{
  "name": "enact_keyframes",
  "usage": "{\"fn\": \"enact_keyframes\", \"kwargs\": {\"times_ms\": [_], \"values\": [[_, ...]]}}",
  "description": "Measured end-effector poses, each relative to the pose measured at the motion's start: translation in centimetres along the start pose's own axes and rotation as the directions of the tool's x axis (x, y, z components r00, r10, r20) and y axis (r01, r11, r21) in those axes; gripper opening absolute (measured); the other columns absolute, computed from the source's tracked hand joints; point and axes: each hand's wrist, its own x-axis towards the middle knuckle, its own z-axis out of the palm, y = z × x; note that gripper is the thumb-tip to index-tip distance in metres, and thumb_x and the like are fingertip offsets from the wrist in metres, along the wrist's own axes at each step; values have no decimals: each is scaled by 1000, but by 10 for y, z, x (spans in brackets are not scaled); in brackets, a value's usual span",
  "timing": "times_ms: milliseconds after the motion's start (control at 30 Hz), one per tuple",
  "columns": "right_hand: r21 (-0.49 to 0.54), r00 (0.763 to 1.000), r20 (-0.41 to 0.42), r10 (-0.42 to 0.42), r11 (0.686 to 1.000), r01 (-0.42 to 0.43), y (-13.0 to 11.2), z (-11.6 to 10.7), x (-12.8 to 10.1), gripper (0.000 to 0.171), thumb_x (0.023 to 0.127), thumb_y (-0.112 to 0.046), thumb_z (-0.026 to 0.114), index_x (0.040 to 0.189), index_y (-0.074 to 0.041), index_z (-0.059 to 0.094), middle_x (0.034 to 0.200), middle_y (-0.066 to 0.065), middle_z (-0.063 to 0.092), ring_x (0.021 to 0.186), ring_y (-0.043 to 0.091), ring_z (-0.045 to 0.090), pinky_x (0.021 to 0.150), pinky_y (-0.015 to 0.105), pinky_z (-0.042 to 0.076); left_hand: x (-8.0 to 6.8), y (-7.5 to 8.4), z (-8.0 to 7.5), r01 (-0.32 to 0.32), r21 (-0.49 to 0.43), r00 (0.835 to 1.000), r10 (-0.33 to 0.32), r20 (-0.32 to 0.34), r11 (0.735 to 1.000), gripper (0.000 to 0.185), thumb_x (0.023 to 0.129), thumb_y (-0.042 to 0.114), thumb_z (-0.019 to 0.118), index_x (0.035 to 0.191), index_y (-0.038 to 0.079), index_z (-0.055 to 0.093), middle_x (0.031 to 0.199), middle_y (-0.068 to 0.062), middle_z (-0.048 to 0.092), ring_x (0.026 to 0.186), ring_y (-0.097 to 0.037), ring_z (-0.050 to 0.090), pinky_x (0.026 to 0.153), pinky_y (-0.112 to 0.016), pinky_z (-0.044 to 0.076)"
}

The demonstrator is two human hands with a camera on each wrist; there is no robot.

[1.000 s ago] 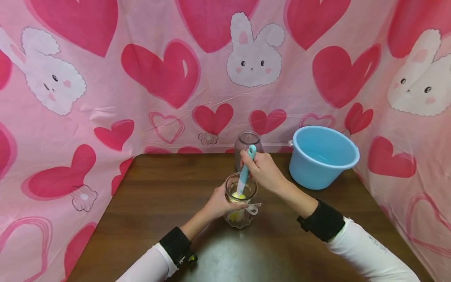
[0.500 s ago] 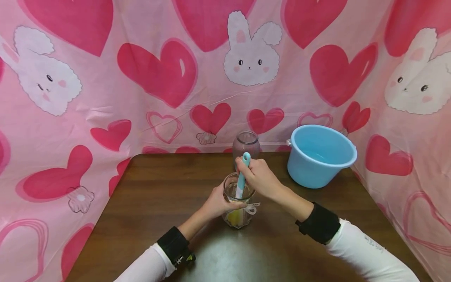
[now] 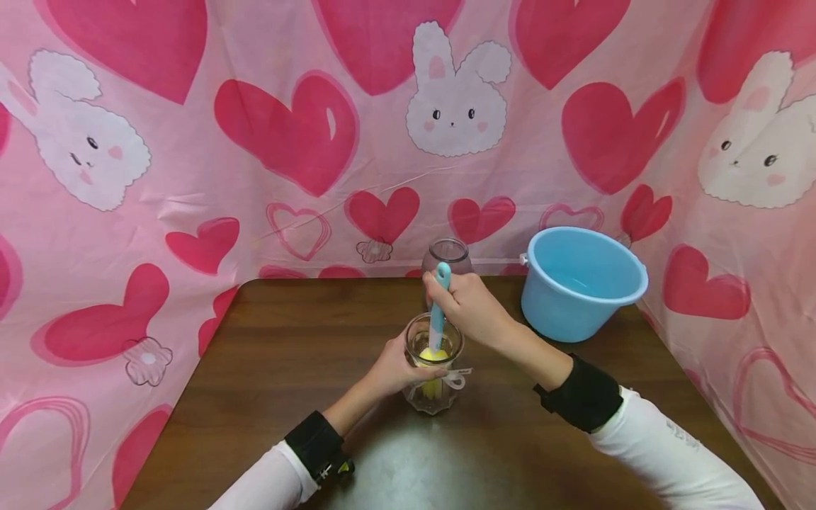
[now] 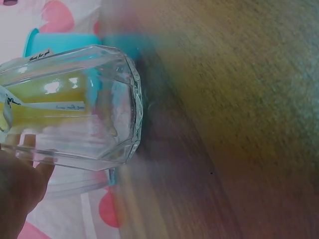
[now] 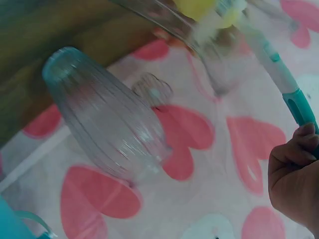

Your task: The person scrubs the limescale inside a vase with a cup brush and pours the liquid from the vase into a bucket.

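Centre of head view: clear faceted glass jar (image 3: 434, 372) with a white ribbon label stands upright on the dark wood-grain worktop (image 3: 287, 354). Left hand (image 3: 395, 365) wraps its fingers around the jar wall, apparently to steady it against the brushing. Right hand (image 3: 468, 308) clenches its fingers round the teal plastic handle of a bottle brush (image 3: 437, 312); its yellow sponge head (image 3: 432, 358) sits inside the jar. Behind, upper centre: a ribbed clear glass vase (image 3: 448, 256), upright, apart from the jar. Right: light-blue plastic bucket (image 3: 581, 282) on the worktop, within reach.
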Motion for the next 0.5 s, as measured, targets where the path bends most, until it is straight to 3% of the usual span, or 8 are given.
{"fn": "enact_keyframes", "kwargs": {"times_ms": [200, 400, 500], "values": [[-39, 997, 69, 27, 999, -25, 1, 4, -5, 44, 108, -21, 54, 64, -14, 57, 53, -13, 37, 51, 6, 39, 50, 26, 34, 0, -1, 0, -3, 8, 1000, 3, 8, 1000, 77, 79, 24, 92, 144, 20, 53, 133, 0, 67, 114, -16, 66, 96, -39, 53], [-102, 997, -5, -78, 992, 77, -12, -14, 6, 39, 107, -20, 56, 69, -13, 62, 56, -10, 48, 56, 7, 50, 54, 29, 45, -1, 0, -1, 31, 6, 999, -31, 9, 999, 78, 77, 25, 93, 143, 18, 53, 133, 1, 68, 120, -15, 64, 101, -37, 51], [-123, 996, 0, -92, 988, 92, -16, -17, 6, 40, 106, -20, 57, 67, -14, 58, 55, -10, 45, 53, 7, 48, 53, 28, 44, -2, 0, -1, 29, 12, 1000, -29, 12, 1000, 78, 77, 25, 93, 144, 17, 53, 132, 0, 68, 120, -16, 64, 101, -38, 51]]}}
